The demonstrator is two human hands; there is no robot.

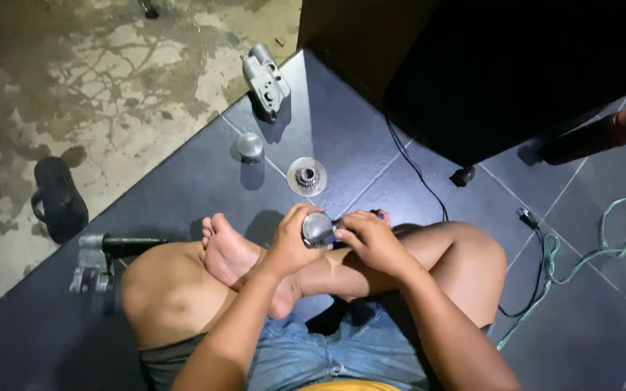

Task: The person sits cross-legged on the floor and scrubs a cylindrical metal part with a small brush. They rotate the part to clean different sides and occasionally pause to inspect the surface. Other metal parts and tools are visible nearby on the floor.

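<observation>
Seated cross-legged on the dark tiled floor (pixel 342 137), a person steadies a round metal part (pixel 318 228) over the ankles, left hand (pixel 293 242) clamped around it, right hand (pixel 371 239) gripping its side; a toothed disc (pixel 306 177) lies just beyond.

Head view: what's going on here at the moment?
A person sits cross-legged on a dark tile floor. The left hand grips a round shiny metal part, and the right hand works at it. A gear disc, a metal cap and a grey housing lie on the floor ahead.
</observation>
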